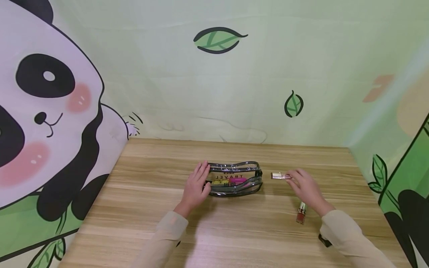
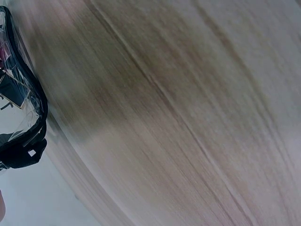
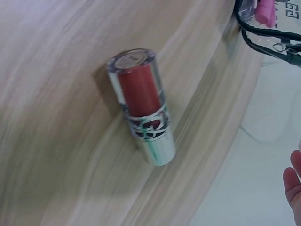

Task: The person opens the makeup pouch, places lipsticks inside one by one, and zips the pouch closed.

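Note:
A clear travel pouch [image 1: 234,192] with black edging lies on the table, its top gaping. Inside it are a yellow item [image 1: 220,182] and a pink item [image 1: 237,180]. My left hand [image 1: 194,185] holds the pouch's left end, thumb at the front edge and fingers at the back. To the right of the pouch, my right hand [image 1: 305,188] pinches a silvery lipstick tube [image 1: 277,175] by one end, apart from the pouch. Below that hand, a lipstick with a red section [image 3: 141,96] lies on the table. The left wrist view catches only the pouch's edge [image 2: 42,101].
The wooden table [image 1: 248,230] ends at a wall cloth [image 1: 161,93] printed with leaves and a panda. A small black object [image 1: 324,240] lies partly under the right sleeve [image 1: 345,230]. Another dark bit [image 1: 178,243] shows beside the left sleeve.

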A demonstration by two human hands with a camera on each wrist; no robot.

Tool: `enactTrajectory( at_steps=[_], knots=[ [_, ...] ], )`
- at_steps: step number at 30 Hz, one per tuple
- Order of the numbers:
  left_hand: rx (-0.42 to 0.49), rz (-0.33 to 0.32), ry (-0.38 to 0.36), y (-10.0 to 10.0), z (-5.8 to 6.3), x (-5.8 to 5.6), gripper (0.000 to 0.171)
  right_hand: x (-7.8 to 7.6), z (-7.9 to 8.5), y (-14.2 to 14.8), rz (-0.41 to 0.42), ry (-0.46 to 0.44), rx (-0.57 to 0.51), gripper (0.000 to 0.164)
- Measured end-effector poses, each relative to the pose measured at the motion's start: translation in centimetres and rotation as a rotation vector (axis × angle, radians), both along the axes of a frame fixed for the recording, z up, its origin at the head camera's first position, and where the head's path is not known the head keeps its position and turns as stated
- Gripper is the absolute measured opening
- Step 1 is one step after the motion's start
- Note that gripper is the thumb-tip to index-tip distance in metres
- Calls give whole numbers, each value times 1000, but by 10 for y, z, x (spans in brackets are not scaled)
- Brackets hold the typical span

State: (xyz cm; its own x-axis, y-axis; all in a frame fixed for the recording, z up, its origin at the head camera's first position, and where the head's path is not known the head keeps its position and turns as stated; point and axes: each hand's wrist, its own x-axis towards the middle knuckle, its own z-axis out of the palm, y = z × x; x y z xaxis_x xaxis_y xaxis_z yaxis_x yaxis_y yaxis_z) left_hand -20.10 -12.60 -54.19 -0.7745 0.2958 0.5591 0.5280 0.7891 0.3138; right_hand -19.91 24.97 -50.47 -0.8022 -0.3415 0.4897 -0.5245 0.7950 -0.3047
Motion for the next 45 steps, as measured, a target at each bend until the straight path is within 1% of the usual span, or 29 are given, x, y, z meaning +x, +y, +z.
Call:
enactTrajectory(
  at_steps=[12,18,24,27,35,45],
  knots=[
    [-5,-9,10,-1,-1,-1,54,-1,15,-16,38,17,-53,26],
    [-9,-5,13,0,0,0,54,-2,20,-25,48,13,-69,27],
    [0,-6,-11,0,1,0,54,-2,23,-34,60,21,-84,26],
    [4,-7,-10,0,1,0,54,-3,24,-39,67,23,-91,26],
    [4,1,-16,0,1,1,55,-6,25,-53,107,66,-120,26],
    [12,-12,25,0,-1,0,54,-7,26,-69,146,108,-98,26]
  ],
)
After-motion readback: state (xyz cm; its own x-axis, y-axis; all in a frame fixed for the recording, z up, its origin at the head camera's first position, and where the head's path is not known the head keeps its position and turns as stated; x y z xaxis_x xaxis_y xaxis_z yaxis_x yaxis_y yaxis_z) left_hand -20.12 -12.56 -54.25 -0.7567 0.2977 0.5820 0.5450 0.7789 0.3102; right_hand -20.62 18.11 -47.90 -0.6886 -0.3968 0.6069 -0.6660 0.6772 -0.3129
